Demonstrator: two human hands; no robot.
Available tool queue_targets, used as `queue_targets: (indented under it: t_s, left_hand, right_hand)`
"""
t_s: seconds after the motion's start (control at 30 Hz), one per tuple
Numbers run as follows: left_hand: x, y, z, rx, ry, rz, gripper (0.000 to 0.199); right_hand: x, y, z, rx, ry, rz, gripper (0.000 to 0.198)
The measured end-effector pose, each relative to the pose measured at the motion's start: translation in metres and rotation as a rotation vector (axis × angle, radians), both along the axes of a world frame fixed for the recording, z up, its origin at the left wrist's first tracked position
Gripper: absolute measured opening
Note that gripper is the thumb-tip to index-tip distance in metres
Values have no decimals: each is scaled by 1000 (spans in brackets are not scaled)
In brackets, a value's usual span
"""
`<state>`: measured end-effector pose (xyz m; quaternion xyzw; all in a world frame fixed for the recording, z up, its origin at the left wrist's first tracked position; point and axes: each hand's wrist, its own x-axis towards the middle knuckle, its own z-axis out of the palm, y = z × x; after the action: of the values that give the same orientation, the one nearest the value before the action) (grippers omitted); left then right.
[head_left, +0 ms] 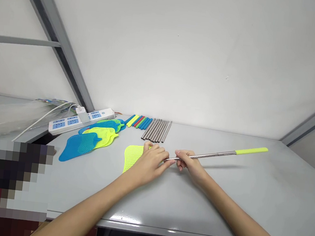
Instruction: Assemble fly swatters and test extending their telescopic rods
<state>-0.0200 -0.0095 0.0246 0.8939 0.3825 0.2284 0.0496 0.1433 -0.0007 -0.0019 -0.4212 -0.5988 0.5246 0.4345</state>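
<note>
My left hand (154, 159) is closed over the neck end of a yellow-green perforated fly swatter head (132, 155), covering the neck. My right hand (187, 161) pinches a slim metal telescopic rod (212, 155) near its left end. That end meets my left fingers; whether it sits inside the neck is hidden. At the rod's far right is a yellow-green handle grip (252, 150), raised above the table with a shadow below. Just behind my hands lies a row of several metal rods (157, 130).
Several blue and yellow-green swatter heads (82, 145) overlap at the left. Coloured handle grips (139, 122) lie by the wall. A white power strip (73, 121) with a plugged-in charger rests behind the heads. The grey table's front edge (167, 229) runs below my forearms.
</note>
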Motion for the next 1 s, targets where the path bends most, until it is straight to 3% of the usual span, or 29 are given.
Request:
queue_targets:
  t_s: [0.47,0.83,0.93,1.0]
  left_hand:
    - [-7,6,3,61,25,49,23]
    - [1,-2,-3,170,-80,121,27]
    - [9,-13,-4,175,-160,64,26]
    - [13,-22,-4,96,-192,-58,25]
  right_hand:
    - [14,13,-2,-103,328,-198,36]
    - [11,10,0,-218,437,-189,32]
    - [11,11,0,-267,485,-190,30]
    - [11,11,1,-298,511,-188,29]
